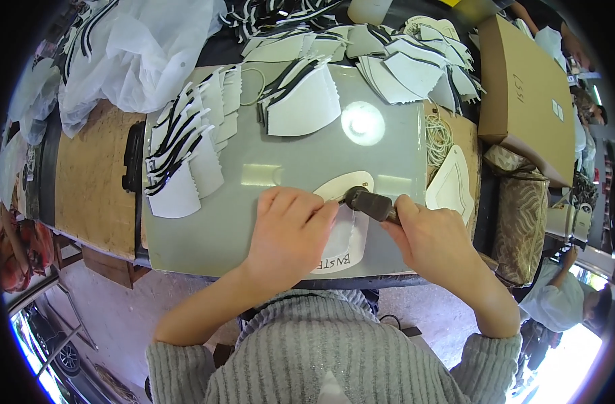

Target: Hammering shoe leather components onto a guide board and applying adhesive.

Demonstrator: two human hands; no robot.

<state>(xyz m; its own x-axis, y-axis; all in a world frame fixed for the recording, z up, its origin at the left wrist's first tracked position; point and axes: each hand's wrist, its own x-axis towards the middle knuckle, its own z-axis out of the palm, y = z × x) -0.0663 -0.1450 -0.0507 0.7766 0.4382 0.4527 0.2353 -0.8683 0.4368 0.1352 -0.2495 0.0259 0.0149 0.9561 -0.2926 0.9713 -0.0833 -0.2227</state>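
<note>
My right hand [436, 244] is wrapped round the short handle of a dark hammer [370, 203]. The hammer's round head rests over the upper part of a cream template [346, 180] lying on the grey work board. On that template lies a white cut piece [339, 237], with hand lettering showing on the template's lower edge. My left hand [287, 230] presses on the piece's left side, fingers curled and pinched together close to the hammer head. What sits between those fingers is hidden; a bit of dark strip shows by the fingertips.
Overlapping white pieces with black strips lie left [176, 188], centre [304, 104] and right [408, 67] on the grey board [206, 249]. A cardboard box [526, 101] and a patterned cushion-like roll [519, 229] border the right. Another cream template [450, 188] lies by coiled cord [437, 138]. Plastic bags [142, 54] fill the far left.
</note>
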